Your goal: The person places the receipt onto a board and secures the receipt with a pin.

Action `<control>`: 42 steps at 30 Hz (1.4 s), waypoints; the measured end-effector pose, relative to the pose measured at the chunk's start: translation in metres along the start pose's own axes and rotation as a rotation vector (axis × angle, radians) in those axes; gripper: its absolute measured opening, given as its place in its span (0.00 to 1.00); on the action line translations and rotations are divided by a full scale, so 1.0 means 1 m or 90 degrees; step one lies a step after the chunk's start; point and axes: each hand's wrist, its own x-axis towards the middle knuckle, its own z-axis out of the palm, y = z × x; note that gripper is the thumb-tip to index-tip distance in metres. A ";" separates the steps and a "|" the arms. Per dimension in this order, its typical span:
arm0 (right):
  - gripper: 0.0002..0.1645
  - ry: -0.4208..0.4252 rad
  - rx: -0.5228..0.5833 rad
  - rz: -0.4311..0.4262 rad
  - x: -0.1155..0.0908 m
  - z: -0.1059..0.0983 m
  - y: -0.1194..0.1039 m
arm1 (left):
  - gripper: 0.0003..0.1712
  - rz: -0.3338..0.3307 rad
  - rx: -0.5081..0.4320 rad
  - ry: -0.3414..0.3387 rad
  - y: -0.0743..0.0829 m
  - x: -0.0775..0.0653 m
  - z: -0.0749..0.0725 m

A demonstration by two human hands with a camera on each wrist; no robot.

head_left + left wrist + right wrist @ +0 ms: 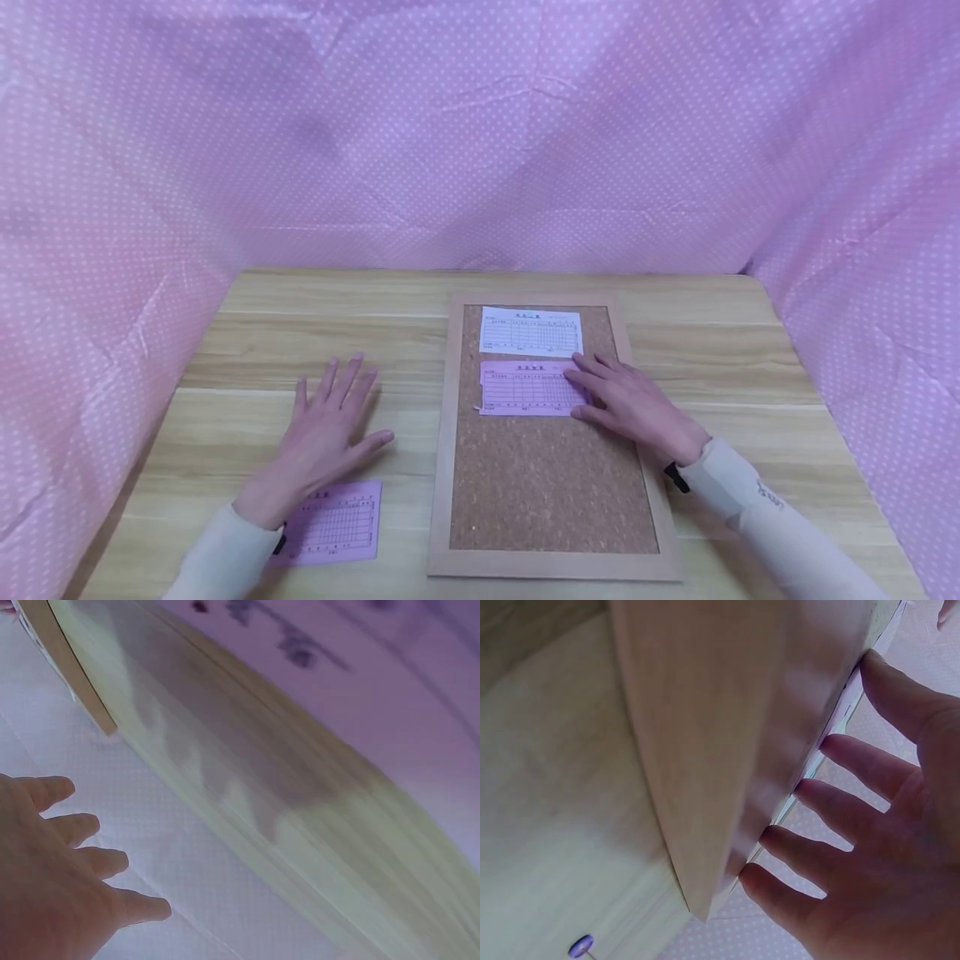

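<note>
A framed cork board [551, 483] lies on the table with two printed form slips on its upper half, a white slip [531, 332] above a pink-purple slip [525, 388]. My right hand [628, 402] reaches over the board's right frame, its fingertips at the right edge of the purple slip. In the right wrist view its fingers [840, 810] are extended and apart. My left hand [324, 433] is spread with straight fingers over the table, holding nothing. Under its wrist lies another purple form slip [352, 525], partly hidden by the hand and sleeve.
A purple-headed pin [581, 946] shows beside the board's frame in the right wrist view. The wooden table [405, 333] meets a dotted pink cloth [480, 167] at the back and sides. The board's wooden frame [555, 565] is slightly raised.
</note>
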 end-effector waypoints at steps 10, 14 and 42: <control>0.38 -0.002 -0.008 -0.008 0.004 -0.001 0.000 | 0.54 -0.028 -0.026 0.019 -0.020 -0.024 -0.009; 0.37 -0.001 -0.002 -0.009 0.004 -0.002 -0.001 | 0.53 -0.036 -0.031 0.018 -0.027 -0.034 -0.012; 0.37 -0.003 -0.001 -0.006 0.003 -0.002 -0.001 | 0.69 -0.049 -0.120 -0.082 -0.066 -0.060 0.005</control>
